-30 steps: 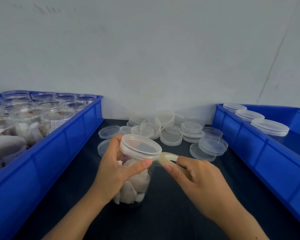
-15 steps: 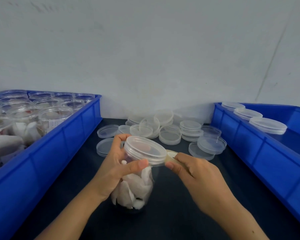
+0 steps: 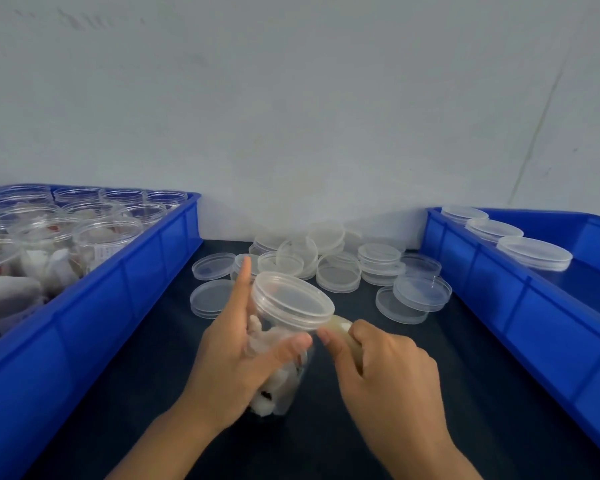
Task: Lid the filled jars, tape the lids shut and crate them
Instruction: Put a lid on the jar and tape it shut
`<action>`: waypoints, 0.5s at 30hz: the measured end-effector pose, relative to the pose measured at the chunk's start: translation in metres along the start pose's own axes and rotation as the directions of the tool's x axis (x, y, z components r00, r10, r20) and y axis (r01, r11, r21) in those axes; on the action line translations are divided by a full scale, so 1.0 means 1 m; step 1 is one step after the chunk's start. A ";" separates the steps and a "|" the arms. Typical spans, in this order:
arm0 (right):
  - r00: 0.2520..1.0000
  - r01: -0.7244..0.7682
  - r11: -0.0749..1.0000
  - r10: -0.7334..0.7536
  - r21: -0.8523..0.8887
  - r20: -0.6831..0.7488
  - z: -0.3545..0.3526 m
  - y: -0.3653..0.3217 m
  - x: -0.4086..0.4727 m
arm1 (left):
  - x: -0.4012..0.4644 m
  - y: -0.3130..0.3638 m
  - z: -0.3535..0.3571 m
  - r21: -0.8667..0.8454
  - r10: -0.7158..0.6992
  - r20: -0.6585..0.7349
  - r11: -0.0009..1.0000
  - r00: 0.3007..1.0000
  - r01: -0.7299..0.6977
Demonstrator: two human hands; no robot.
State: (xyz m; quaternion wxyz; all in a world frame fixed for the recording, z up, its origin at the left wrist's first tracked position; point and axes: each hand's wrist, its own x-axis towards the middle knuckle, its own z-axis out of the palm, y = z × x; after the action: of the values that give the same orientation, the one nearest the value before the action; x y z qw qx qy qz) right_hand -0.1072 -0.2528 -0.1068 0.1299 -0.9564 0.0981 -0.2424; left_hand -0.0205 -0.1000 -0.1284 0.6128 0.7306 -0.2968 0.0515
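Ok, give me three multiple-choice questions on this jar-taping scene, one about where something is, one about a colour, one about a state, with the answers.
1. Where do the loose lids lie?
A. on the dark table between the crates
B. on the floor
C. on a shelf

2. What colour are the crates?
A. red
B. blue
C. green

3. The jar in the left hand is:
A. empty and open
B. filled with no lid
C. filled with its lid on

Answers: 1 A, they are heaped by the wall. 2 B, both walls are blue. 3 C, the lid caps it while the right hand holds tape to its rim.

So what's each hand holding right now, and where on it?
The left hand grips the lidded jar round its body just below the lid. The right hand grips the tape roll against the lid's edge.
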 end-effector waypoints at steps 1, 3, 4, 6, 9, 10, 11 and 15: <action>1.000 0.009 1.000 -0.009 -0.010 0.003 0.000 -0.001 -0.001 | 0.000 0.002 0.001 0.048 0.008 -0.020 0.999 1.000 -0.007; 1.000 0.026 1.000 -0.026 -0.008 0.014 0.001 -0.003 -0.001 | 0.001 0.004 0.003 0.083 0.017 -0.076 0.997 0.997 -0.011; 0.999 0.031 0.999 -0.031 0.018 0.026 0.001 -0.004 -0.001 | 0.001 0.004 0.004 0.070 0.009 -0.107 0.998 0.994 -0.002; 0.998 0.022 0.992 -0.029 0.126 0.055 0.002 -0.007 -0.002 | 0.003 0.003 0.005 0.020 -0.029 -0.152 0.999 0.988 0.032; 0.995 0.028 0.971 -0.050 0.239 0.089 0.000 -0.009 -0.004 | 0.007 0.006 0.003 -0.065 -0.052 -0.158 0.997 0.986 0.042; 0.993 0.040 0.972 -0.064 0.231 0.098 -0.003 -0.008 -0.003 | 0.009 0.006 0.000 -0.096 -0.057 -0.142 0.994 0.988 0.044; 0.992 0.060 0.976 -0.082 0.207 0.100 -0.007 -0.007 -0.002 | 0.011 0.005 -0.003 -0.128 -0.072 -0.118 0.990 0.990 0.057; 0.984 0.131 0.980 -0.147 0.152 0.099 -0.019 -0.001 0.002 | 0.019 0.000 -0.018 -0.259 -0.154 0.064 0.951 0.986 0.166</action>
State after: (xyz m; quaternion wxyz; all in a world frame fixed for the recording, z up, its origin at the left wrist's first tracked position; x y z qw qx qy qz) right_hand -0.1143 -0.2564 -0.0897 0.1872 -0.9608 0.0056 -0.2044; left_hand 0.0002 -0.0907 -0.1158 0.7002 0.6650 -0.2541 -0.0541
